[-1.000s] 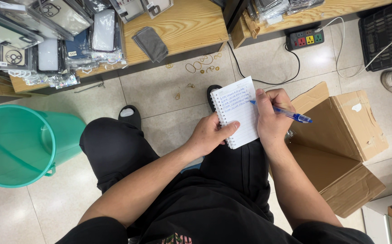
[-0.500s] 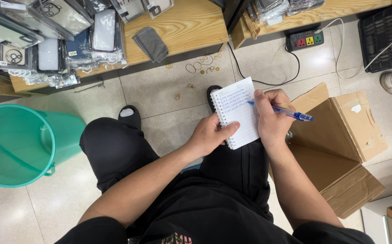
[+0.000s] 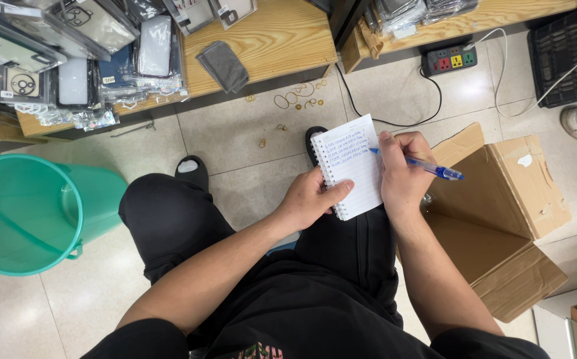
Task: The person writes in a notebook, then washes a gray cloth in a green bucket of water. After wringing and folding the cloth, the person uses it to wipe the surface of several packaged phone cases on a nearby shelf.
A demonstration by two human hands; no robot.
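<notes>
Black trousers, loose, covering both legs. Black short-sleeved top, sleeve hems showing at the bottom edge (small pinkish print on the chest, barely in view). Forearms bare, no watch or rings visible on left hand point(image 3: 308, 199) or right hand point(image 3: 403, 174). Black slip-on sandals, open toes.

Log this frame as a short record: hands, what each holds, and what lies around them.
left hand: holds the notepad from below, thumb across its lower page
right hand: grips a blue pen, tip on the notepad
notepad: small, spiral-bound, white, several written lines at the top, resting over the right knee
posture: seated, black trousers, black shoes on a tiled floor
to the right: open cardboard box
to the left: green bucket
ahead: wooden shelf with packaged phone cases, power strip
</notes>
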